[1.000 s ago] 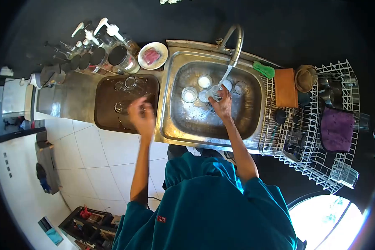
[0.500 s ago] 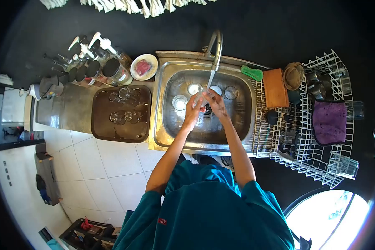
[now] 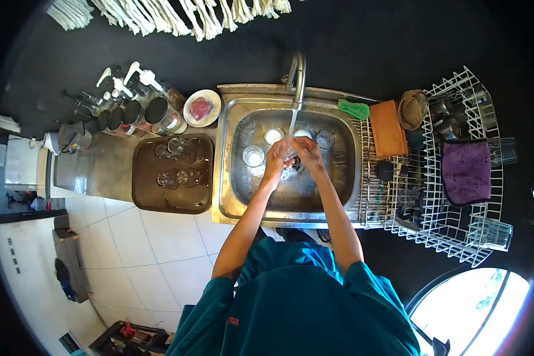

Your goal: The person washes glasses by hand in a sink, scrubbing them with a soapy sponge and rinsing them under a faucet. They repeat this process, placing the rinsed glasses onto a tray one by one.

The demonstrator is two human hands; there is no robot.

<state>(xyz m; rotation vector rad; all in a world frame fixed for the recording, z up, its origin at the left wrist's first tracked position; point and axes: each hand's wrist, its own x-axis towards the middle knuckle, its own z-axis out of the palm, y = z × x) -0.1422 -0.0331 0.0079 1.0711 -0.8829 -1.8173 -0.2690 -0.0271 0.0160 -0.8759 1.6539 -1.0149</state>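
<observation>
Under the running stream of the faucet (image 3: 299,80), a clear glass (image 3: 289,152) is held between my two hands above the metal sink (image 3: 332,199). My left hand (image 3: 275,162) is closed around its left side. My right hand (image 3: 308,154) wraps it from the right, with its fingers near the top of the glass. Fingers and water cover much of the glass. Other glasses stand in the basin behind and beside my hands: one at the left (image 3: 253,156), one at the back (image 3: 273,136), one at the right (image 3: 325,139), and one partly hidden behind my right hand.
Left of the sink, a brown tray (image 3: 145,200) carries several glass cups (image 3: 175,148). Behind it stand jars (image 3: 160,113), pump bottles and a plate (image 3: 190,118). At right are a green sponge (image 3: 353,109), a brown board (image 3: 388,129) and a white wire rack (image 3: 439,228) with a purple cloth (image 3: 467,173).
The whole view has shifted slightly, so the sink and faucet appear lower. Both hands still hold the glass under the water, with the fingers slightly repositioned on it.
</observation>
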